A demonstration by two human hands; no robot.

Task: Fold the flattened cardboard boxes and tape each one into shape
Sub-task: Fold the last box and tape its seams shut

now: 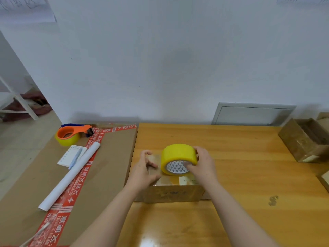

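Both bare forearms reach forward, converging. The left hand [144,169] lies palm-down, fingers curled (whether pinching anything is unclear); the right hand [202,164] grips a yellow roll of packing tape [175,154].

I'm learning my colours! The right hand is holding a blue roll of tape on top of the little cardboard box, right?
Not quite: the roll of tape is yellow, not blue, as the head view shows. The rest is right: the right hand grips it on top of the little cardboard box.
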